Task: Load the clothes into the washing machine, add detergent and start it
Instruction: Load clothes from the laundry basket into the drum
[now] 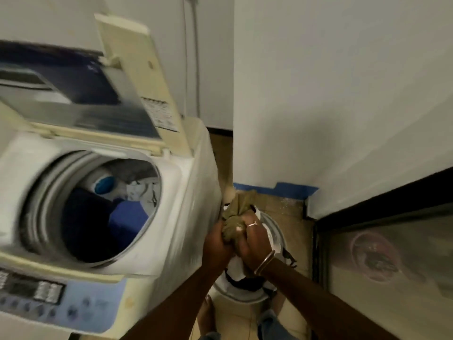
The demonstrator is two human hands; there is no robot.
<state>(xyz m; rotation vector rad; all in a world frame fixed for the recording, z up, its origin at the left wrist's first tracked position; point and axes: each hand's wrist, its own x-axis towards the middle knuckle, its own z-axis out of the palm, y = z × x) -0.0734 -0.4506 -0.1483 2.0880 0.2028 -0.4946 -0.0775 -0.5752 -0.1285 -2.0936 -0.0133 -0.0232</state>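
A white top-loading washing machine [181, 217] fills the left, its lid [137, 77] raised. Inside the drum [98, 209] lie dark blue, bright blue and white clothes. To the machine's right, low over a round white laundry basket [277, 231], my left hand [217, 241] and my right hand [255, 239] both grip a bunched olive-green garment [239, 209]. White cloth with black trim [241, 266] sits in the basket under my hands. My right hand wears a ring and a bracelet.
The control panel [44, 295] with buttons runs along the machine's front edge. A white wall corner with blue tape [277, 188] stands close behind the basket. A dark-framed glass door [392, 261] is at the right. My bare foot [207, 312] rests on the tiled floor.
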